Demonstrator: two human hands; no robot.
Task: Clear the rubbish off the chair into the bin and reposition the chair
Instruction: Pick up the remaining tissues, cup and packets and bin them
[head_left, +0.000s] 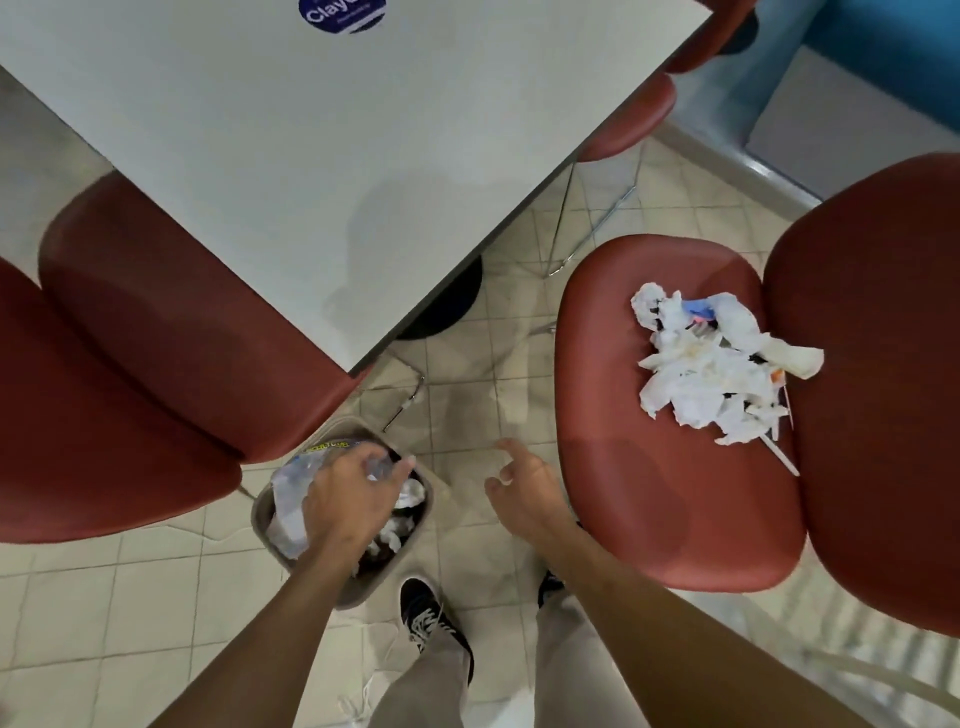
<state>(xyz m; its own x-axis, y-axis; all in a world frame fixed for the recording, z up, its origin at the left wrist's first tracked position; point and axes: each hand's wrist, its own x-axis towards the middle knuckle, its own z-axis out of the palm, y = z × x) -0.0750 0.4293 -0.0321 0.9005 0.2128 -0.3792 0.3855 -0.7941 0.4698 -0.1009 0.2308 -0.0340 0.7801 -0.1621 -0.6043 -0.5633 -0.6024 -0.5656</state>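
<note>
Open tiled floor between bin and chair; table corner overhanging.

Bin interior partly behind left arm

- The chair seat is smooth red-brown padding with a soft sheen, like vinyl.
- The rubbish on it is crumpled white tissue paper, matt and creased, with thin pale sticks.
- The bin has dull beige plastic walls; crinkled clear plastic and white paper lie inside.
- The table top is smooth, pale and faintly glossy.
- The floor is cream tile, slightly scuffed.
- The chair legs are shiny metal rod.
</note>
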